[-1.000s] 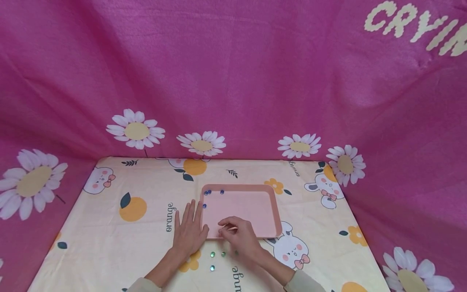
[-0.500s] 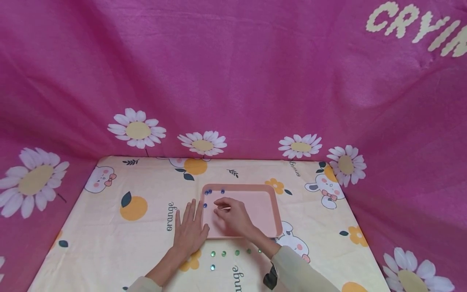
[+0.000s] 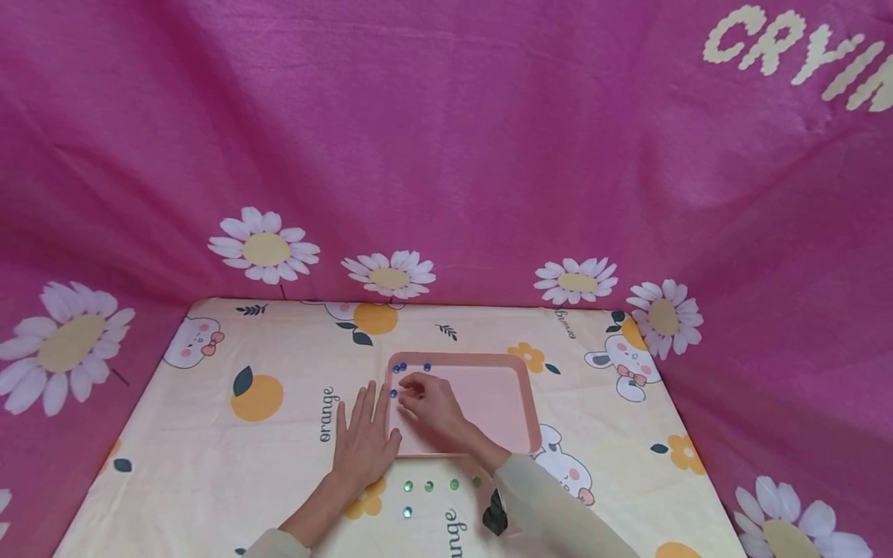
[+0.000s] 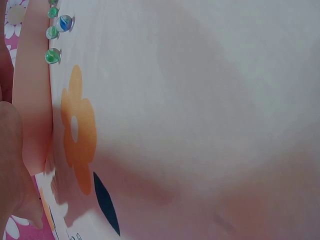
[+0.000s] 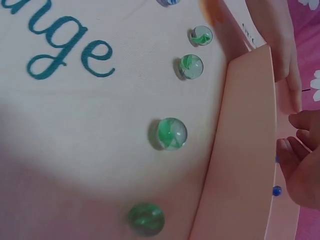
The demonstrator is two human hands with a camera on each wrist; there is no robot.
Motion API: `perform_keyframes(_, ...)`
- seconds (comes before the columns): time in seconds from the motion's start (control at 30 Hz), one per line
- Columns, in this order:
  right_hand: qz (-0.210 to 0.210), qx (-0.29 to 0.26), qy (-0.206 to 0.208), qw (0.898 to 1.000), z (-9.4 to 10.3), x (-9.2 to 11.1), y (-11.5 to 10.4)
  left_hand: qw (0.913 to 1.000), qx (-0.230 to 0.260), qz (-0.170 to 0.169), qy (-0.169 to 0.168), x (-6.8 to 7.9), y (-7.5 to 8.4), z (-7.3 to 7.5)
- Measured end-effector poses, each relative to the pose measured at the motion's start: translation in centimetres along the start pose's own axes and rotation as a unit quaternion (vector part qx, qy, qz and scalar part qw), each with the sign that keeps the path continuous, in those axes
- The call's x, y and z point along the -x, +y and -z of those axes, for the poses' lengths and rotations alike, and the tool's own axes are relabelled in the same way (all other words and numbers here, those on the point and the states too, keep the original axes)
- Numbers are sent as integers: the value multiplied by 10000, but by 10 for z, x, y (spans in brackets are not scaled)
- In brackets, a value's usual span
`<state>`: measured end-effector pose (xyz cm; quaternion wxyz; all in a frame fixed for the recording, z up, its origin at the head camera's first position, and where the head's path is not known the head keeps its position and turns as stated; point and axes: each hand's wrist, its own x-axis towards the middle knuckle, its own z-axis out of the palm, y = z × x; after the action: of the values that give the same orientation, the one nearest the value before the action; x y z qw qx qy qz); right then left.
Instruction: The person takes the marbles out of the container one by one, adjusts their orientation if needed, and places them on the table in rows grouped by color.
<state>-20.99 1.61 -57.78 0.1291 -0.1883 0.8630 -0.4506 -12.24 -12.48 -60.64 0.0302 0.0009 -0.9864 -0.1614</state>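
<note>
My left hand [image 3: 364, 442] lies flat with spread fingers beside the left wall of a shallow pink tray [image 3: 533, 411]. Inside the tray's left part, my right hand [image 3: 434, 403] hovers with fingers loosely bent. Its thumb and forefinger are apart, and I see nothing between them in the right wrist view. Close to those fingertips is a blue marble [image 3: 394, 394]. Other blue marbles lie along the tray's back wall, one of them a marble [image 3: 427, 367] farther right. On the cloth before the tray runs a row of green marbles, including one green marble [image 5: 171, 134].
A blue-and-white marble [image 4: 65, 23] sits in front of the green row's left end. The printed cream tablecloth [image 3: 195, 457] covers the table. Magenta fabric [image 3: 446, 155] with daisies hangs behind and at both sides. Part of the row is hidden by my right sleeve [image 3: 551, 504].
My right hand has moved from the tray's front edge back and left, over its inside toward the blue marble. My left hand and the marbles have stayed in place.
</note>
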Motion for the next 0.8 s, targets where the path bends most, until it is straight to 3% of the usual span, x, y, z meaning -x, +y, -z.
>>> perform_keyframes(0.2,-52,396,-123,9991,-8,-8,1,10000,-99,10,-7,0,0,-3)
perform_keyframes(0.33,-249,362,-189,9989,-13,-12,1,9999,-111,26,-5,-1,0,-3)
perform_keyframes(0.8,-329,431,-280,9981,-19,-21,3,9999,-84,73,-58,0,0,-2)
